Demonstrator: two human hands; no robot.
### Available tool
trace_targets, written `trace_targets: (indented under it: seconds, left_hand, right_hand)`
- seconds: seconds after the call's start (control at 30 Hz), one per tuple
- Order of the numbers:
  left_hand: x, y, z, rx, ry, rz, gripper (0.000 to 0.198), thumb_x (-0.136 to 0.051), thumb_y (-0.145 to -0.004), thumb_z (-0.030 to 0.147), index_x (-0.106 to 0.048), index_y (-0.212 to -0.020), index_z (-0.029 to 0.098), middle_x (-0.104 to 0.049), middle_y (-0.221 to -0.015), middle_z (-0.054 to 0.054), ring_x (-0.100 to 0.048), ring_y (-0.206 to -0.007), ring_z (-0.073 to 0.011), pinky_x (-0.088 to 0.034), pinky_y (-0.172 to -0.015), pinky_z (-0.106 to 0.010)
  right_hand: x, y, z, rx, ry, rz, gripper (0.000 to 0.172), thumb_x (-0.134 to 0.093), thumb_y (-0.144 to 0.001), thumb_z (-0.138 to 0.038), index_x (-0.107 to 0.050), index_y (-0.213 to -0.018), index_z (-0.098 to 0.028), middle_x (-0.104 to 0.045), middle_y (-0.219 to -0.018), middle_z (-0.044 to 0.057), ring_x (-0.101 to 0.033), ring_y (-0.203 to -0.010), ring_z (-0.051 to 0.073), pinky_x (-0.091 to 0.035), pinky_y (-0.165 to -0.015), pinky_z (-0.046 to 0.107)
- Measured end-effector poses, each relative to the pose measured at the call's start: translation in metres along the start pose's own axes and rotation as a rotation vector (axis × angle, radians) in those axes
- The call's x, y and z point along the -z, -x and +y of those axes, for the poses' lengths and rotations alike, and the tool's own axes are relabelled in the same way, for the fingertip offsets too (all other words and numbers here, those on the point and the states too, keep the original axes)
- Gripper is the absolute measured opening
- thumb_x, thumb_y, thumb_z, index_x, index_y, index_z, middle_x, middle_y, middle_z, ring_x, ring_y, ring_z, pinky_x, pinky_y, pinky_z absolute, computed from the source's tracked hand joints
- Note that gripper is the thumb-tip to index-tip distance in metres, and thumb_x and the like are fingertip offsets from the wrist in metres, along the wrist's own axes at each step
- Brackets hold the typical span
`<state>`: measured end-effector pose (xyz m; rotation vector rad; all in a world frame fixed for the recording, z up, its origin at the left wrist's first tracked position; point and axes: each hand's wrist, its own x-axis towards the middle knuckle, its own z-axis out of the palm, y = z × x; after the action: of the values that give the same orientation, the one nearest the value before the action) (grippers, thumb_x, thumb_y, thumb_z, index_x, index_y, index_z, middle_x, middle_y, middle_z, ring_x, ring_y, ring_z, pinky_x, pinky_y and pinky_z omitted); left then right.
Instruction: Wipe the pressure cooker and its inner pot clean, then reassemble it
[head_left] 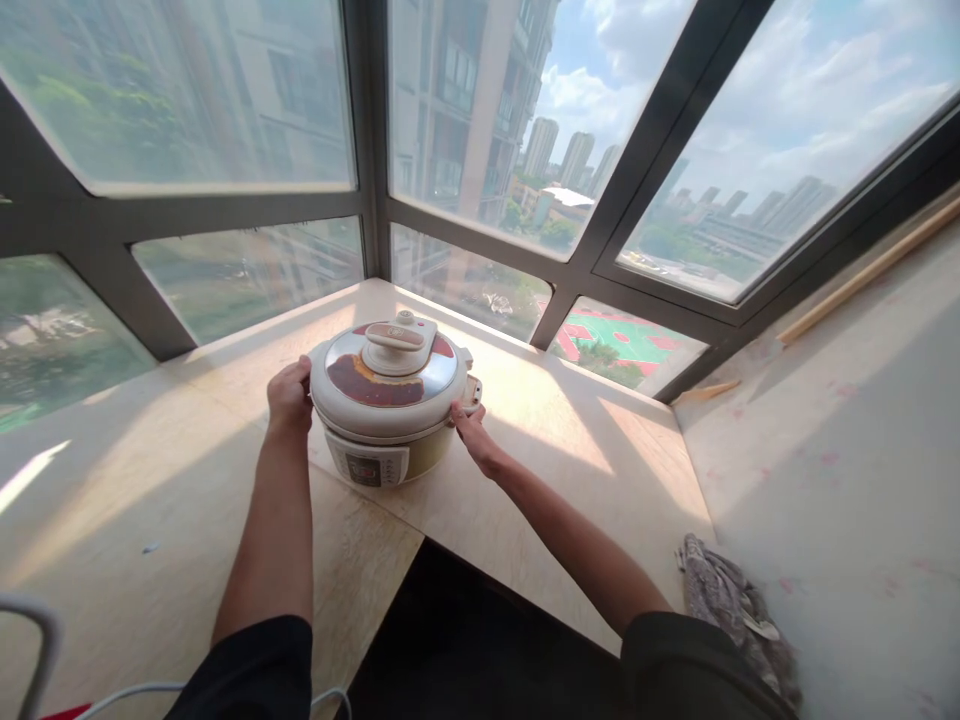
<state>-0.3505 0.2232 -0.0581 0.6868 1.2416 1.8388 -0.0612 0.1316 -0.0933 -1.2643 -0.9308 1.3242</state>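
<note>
An electric pressure cooker (pixel 390 425) with a white rim, a shiny brown and silver lid and a front control panel sits upright on the pale stone sill. My left hand (pixel 289 395) is closed around the cooker's left side handle, fingers partly hidden behind it. On the other side, my right hand (pixel 472 432) grips the right side handle, thumb on top near the rim. The lid's handle and valve (pixel 405 330) are on top, and the lid looks closed.
Dark-framed windows (pixel 375 140) rise behind the sill (pixel 555 480). A crumpled patterned cloth (pixel 731 610) lies at the right by the wall. A grey-white cable (pixel 135 690) and a curved grey tube (pixel 41 640) are at lower left. A dark gap opens below the sill's front edge.
</note>
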Motion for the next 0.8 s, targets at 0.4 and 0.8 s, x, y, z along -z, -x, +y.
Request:
trace_targets:
  seconds: [0.4,0.8]
  left_hand:
    - [-0.01,0.056,0.016,-0.028,0.008,0.423,0.018,-0.06,-0.079,0.012,-0.063,-0.097,0.015,-0.07,-0.09,-0.006,-0.067,-0.081,-0.0153,-0.054,-0.078,-0.031]
    - [-0.043,0.259,-0.049,-0.713,-0.296,-0.027,0.018,-0.054,-0.092,0.021,-0.071,-0.086,0.018,-0.074,-0.087,-0.006,-0.071,-0.09,-0.0206,-0.058,-0.088,-0.04]
  right_hand:
    - [0.072,0.025,0.008,-0.183,0.031,-0.275,0.042,-0.054,-0.095,-0.062,-0.064,-0.104,-0.022,-0.073,-0.117,0.012,-0.07,-0.107,0.024,-0.055,-0.094,0.044]
    - [0.207,0.1,0.06,-0.252,-0.135,0.171,0.026,-0.057,-0.095,-0.041,-0.067,-0.09,-0.017,-0.076,-0.092,0.011,-0.072,-0.073,0.017,-0.058,-0.065,0.028]
